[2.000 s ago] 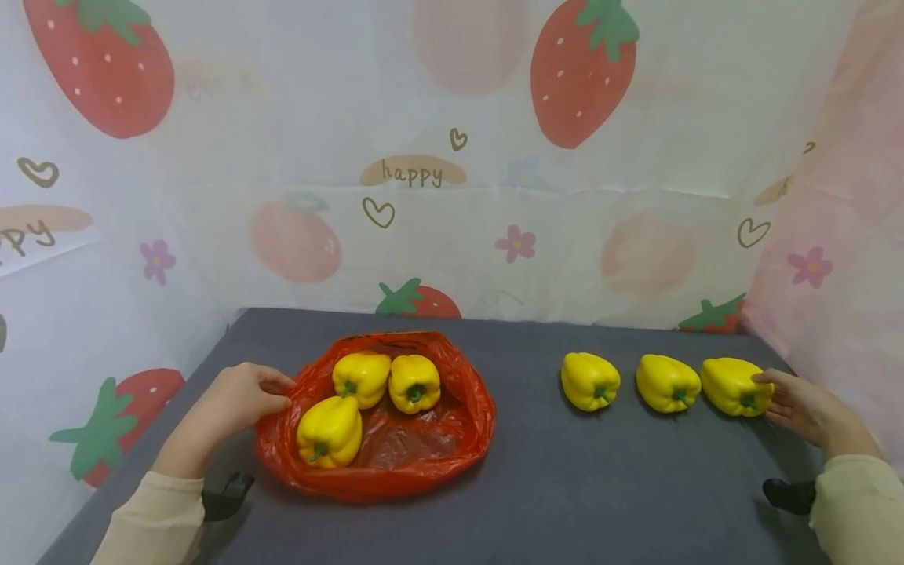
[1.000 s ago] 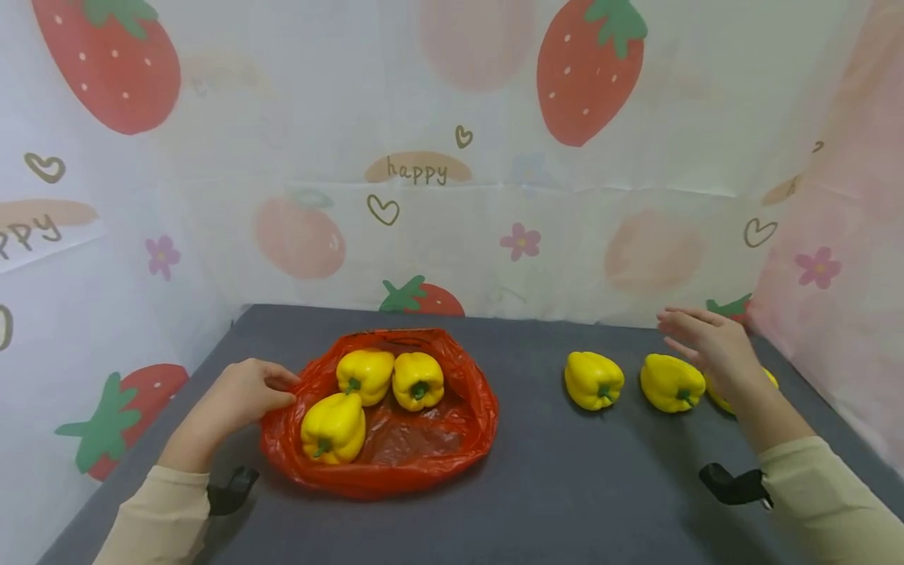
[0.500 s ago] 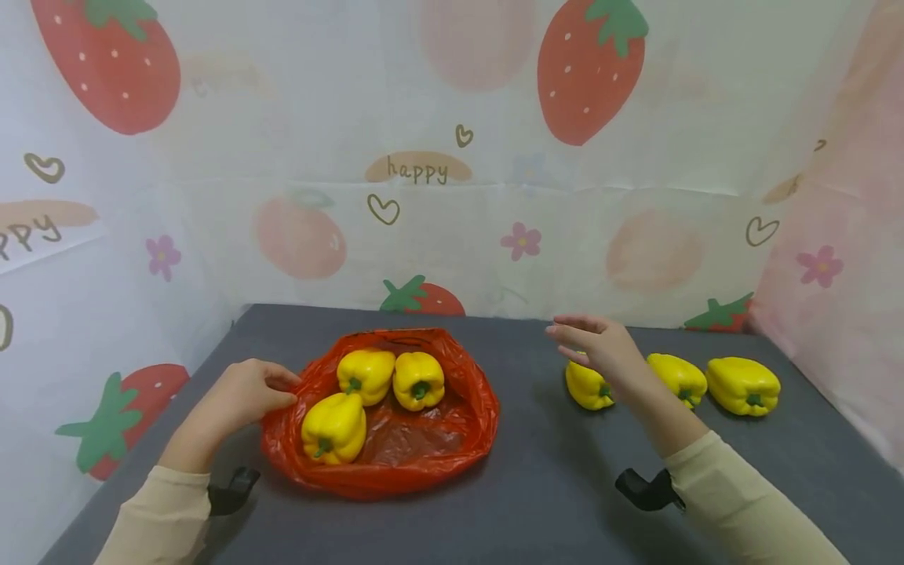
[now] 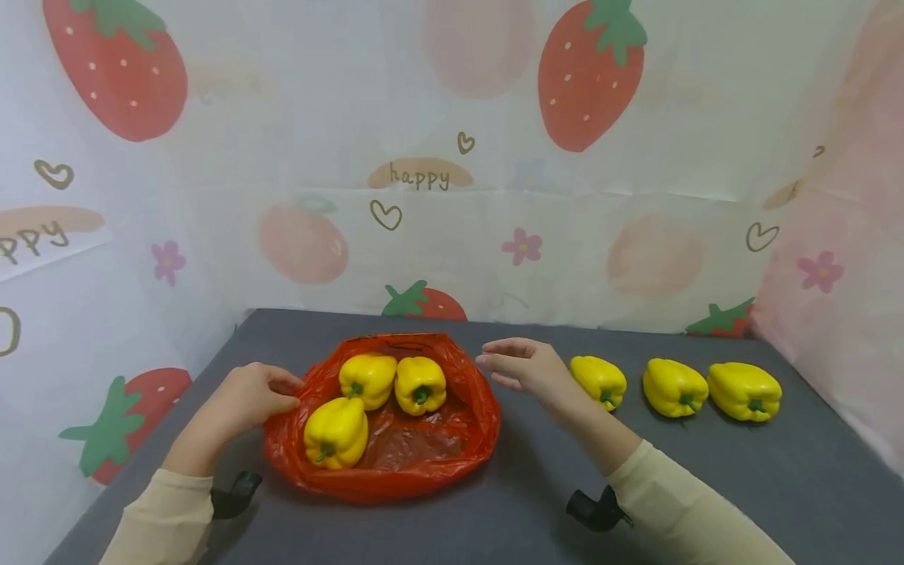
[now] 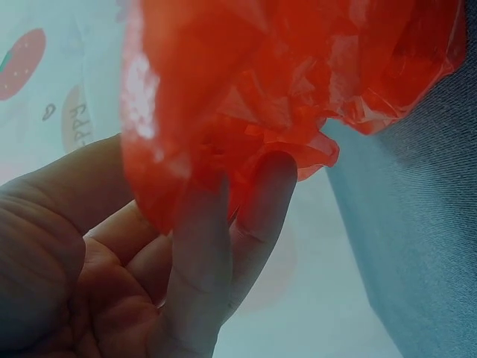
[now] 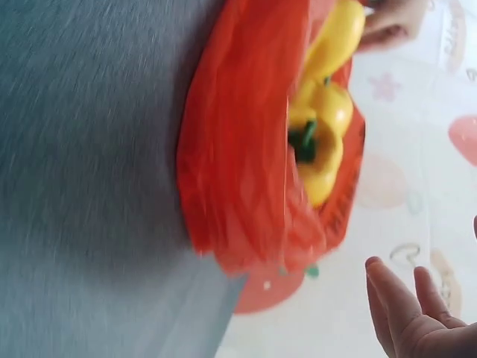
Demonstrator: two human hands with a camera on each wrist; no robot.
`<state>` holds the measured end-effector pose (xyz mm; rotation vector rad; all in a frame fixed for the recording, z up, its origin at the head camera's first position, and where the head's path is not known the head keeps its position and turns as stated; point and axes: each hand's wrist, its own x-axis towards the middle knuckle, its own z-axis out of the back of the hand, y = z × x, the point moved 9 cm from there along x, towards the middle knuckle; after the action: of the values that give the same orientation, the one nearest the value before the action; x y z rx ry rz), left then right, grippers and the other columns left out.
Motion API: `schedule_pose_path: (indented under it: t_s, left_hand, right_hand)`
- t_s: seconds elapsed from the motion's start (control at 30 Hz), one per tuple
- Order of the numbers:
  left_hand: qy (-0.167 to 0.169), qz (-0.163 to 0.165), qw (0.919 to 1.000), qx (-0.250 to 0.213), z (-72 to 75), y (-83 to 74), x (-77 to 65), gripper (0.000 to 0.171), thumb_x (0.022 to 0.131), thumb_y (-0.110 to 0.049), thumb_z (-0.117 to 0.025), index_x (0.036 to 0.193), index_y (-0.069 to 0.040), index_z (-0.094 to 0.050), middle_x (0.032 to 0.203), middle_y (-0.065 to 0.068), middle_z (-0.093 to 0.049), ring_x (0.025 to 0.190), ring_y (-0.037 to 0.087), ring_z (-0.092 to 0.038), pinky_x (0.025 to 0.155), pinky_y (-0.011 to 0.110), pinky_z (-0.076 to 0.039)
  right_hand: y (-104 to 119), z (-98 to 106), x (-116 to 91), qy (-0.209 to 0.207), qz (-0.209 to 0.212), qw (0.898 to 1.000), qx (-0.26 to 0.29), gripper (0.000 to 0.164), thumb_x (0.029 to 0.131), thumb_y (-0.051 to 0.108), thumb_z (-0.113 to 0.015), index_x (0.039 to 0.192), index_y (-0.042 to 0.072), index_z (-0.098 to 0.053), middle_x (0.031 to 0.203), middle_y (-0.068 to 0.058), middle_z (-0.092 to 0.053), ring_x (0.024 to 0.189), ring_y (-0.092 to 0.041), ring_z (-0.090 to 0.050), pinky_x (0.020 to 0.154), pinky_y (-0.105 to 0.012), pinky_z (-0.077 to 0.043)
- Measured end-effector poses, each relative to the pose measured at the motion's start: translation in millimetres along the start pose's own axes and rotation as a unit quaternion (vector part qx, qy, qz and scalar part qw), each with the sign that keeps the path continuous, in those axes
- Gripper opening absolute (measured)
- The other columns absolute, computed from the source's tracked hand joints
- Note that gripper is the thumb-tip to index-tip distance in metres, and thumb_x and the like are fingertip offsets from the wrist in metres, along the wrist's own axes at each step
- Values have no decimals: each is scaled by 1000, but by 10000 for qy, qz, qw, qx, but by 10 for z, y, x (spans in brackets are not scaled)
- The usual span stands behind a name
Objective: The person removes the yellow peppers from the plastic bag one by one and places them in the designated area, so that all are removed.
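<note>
A red plastic bag (image 4: 381, 486) lies with its mouth spread wide on the dark table. Inside it, grouped to the left and back, are three yellow bell peppers (image 4: 335, 433) with green stems. My left hand (image 4: 246, 399) pinches the bag's left rim; in the left wrist view the thin red film (image 5: 223, 89) runs between thumb and fingers. Just off the bag's right rim hovers my right hand (image 4: 533, 369), fingers extended and holding nothing. The right wrist view shows that hand (image 6: 417, 321) apart from the bag's side (image 6: 238, 149).
Right of the bag, three more yellow bell peppers stand in a row: the nearest one (image 4: 600, 380) is partly behind my right forearm, then a middle one (image 4: 675, 388) and a far right one (image 4: 745, 391). Strawberry-print cloth (image 4: 325, 118) encloses the table's back and sides.
My right hand has left the rightmost pepper and swept left over the row to the bag's right side. The left hand has kept its hold on the rim; the peppers stay put.
</note>
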<state>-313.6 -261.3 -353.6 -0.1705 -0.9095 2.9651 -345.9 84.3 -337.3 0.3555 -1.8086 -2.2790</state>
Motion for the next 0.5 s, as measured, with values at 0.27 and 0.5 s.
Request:
schedule_pose_path:
  t_s: [0.27,0.5]
  left_hand:
    - [31,-15,10000,-22,-2,-14,-5,36,89,-17,-70,119,2,-69,109,19,-73,84,19,-67,70,35,-60]
    - [20,-64,10000,7,-12,-30,13,35,89,-16,-69,119,3,-69,108,19,-73,83,19,-66,68,34,-59]
  right_hand:
    - [-96,-405,51,182,-359,9992,60,42,91,27,-71,124,1,-65,128,-12,-65,119,-28,-64,100,-40,-53]
    - [-118,-640,60,442,-431,9979,197,43,91,26,-72,125,1,-64,129,-13,-63,117,-28,-65,100,-43,-53]
